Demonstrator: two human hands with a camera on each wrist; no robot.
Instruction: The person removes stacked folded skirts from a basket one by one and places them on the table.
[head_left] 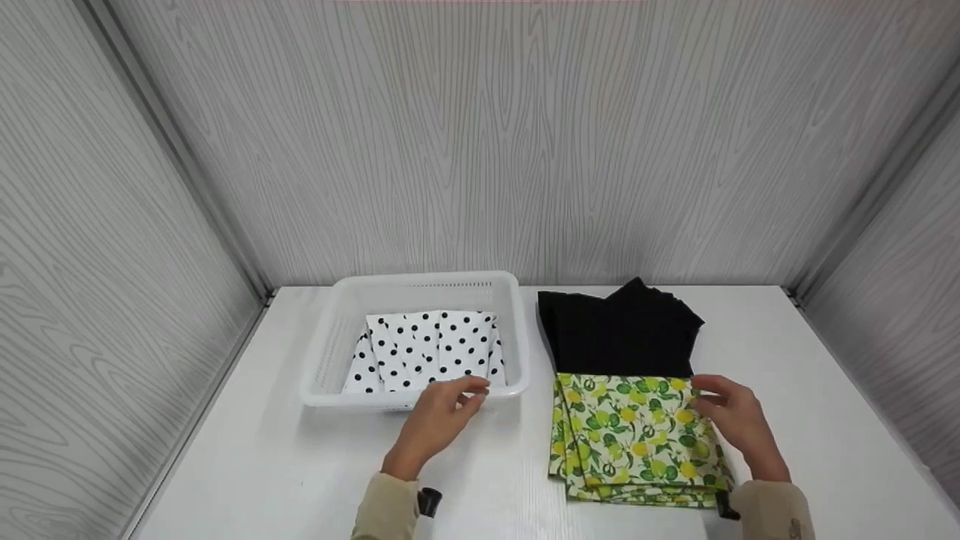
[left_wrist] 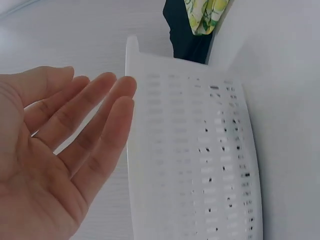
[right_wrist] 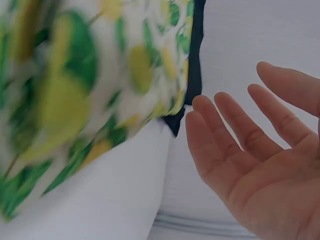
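Note:
My left hand (head_left: 441,416) is at the near rim of a white plastic basket (head_left: 319,360), its fingers loosely bent with nothing between them. Inside the basket lies a folded white cloth with black dots (head_left: 431,349). On the right, my right hand (head_left: 731,416) is beside the right edge of a folded lemon-print cloth (head_left: 637,431). In the right wrist view the fingers (right_wrist: 235,130) are spread and hold nothing, close to the cloth's edge. A black folded cloth (head_left: 619,334) lies behind the lemon-print one, partly covered by it.
The basket and cloths lie on a white table (head_left: 247,450). Grey wood-grain panels (head_left: 480,150) rise at the back and on both sides. A narrow strip of table separates the basket from the cloths.

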